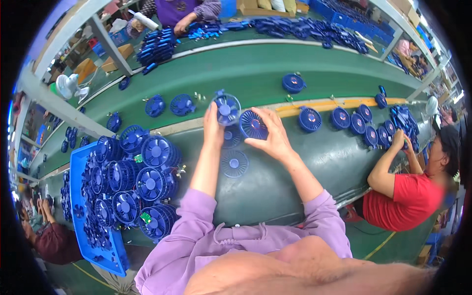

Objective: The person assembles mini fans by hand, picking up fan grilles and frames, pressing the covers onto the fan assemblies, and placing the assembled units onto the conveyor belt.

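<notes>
My left hand (213,127) grips a small blue fan body (227,108), its blades facing up. In my right hand (273,133) is a round blue slotted grille cover (253,124), held by its rim right beside the fan body. Fingers of both hands are closed round these parts. Just below them a loose grille cover (234,163) lies on the dark work surface (275,182), with another cover (231,138) partly hidden behind the fan body and my left hand. To the left, several fan bodies with exposed blades (156,151) are stacked.
A blue tray (78,196) of small blue parts stands far left. Ahead, a green conveyor belt (226,64) carries fan units (293,83). Finished-looking fans (310,119) line the right side, where a co-worker in red (405,201) handles parts. Another person in purple (174,12) works across the belt.
</notes>
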Demonstrator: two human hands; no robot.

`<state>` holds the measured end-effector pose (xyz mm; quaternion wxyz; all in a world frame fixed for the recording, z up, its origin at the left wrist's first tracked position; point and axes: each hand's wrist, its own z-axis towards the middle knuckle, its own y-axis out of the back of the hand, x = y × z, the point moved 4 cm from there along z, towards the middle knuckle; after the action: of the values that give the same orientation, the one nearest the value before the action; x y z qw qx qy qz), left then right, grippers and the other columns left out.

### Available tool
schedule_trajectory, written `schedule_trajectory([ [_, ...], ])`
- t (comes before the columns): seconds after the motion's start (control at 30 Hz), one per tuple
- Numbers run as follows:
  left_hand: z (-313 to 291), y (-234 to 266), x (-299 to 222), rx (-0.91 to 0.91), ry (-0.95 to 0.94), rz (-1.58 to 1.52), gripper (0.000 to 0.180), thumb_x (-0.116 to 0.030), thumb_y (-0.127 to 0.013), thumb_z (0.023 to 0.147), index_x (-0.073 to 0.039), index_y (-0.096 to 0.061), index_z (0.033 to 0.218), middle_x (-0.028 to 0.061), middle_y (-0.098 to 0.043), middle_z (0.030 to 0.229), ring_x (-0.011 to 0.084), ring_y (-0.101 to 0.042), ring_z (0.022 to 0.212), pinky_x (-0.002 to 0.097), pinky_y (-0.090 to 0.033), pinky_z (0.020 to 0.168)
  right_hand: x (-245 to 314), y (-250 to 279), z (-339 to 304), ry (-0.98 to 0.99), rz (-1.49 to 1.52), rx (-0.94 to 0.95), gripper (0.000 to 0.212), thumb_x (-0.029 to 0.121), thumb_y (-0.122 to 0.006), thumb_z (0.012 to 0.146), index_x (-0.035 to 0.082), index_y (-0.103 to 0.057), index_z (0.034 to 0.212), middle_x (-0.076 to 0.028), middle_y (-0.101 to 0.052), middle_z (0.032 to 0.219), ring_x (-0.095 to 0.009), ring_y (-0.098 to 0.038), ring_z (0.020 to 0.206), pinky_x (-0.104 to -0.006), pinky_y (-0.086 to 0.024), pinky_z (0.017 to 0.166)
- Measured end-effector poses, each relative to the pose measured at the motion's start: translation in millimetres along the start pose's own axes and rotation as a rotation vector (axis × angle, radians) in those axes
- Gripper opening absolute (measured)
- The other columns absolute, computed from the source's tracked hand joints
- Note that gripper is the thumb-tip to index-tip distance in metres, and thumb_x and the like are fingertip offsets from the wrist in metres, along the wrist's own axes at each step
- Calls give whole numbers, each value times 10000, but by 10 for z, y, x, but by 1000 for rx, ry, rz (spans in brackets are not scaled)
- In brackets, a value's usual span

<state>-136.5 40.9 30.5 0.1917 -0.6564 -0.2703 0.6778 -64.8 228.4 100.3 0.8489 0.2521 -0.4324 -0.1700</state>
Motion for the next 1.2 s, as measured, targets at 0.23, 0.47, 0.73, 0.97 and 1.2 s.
schedule_trajectory([
  [0.23, -266, 309, 104, 25, 101, -222, 586, -543, -333, 970, -45, -519, 1216, 135, -606, 1151, 249, -599, 1052, 411, -487, 928, 287, -627, 282, 122, -77, 20, 879, 248, -843, 590, 152, -435, 1363, -179, -402, 1265, -379, -432, 1157, -449, -417, 970],
  [0.47, -391, 190, -143, 44, 198, -432, 477, -454, -378, 984, -64, -543, 1203, 108, -610, 1183, 232, -615, 1037, 400, -502, 913, 376, -944, 423, 269, -108, 67, 812, 402, -715, 730, 61, -368, 1381, -228, -325, 1416, -419, -349, 1271, -487, -315, 1055],
  [0.73, -462, 129, -289, -157, -202, -318, 290, -286, -449, 992, -79, -519, 1184, 58, -588, 1122, 143, -568, 1016, 294, -469, 885, 275, -1041, 492, 246, 188, 112, 791, 424, -664, 786, 19, -340, 1382, -239, -376, 1389, -394, -380, 1283, -449, -314, 1064],
  [0.97, -654, -64, -487, -192, -573, 210, 274, -183, -455, 969, -20, -453, 1188, 107, -524, 1167, 193, -518, 1067, 333, -422, 910, 228, -1051, 528, -14, 662, 200, 770, 455, -575, 840, 6, -292, 1397, -190, -414, 1353, -286, -405, 1277, -382, -307, 1065],
  [1.2, -688, 32, -515, -262, -700, 496, 281, -135, -501, 920, -19, -474, 1175, 157, -528, 1171, 266, -495, 1116, 372, -383, 958, 271, -1126, 505, -40, 649, 236, 789, 566, -507, 879, 6, -291, 1391, -180, -400, 1354, -274, -422, 1254, -378, -309, 1059],
])
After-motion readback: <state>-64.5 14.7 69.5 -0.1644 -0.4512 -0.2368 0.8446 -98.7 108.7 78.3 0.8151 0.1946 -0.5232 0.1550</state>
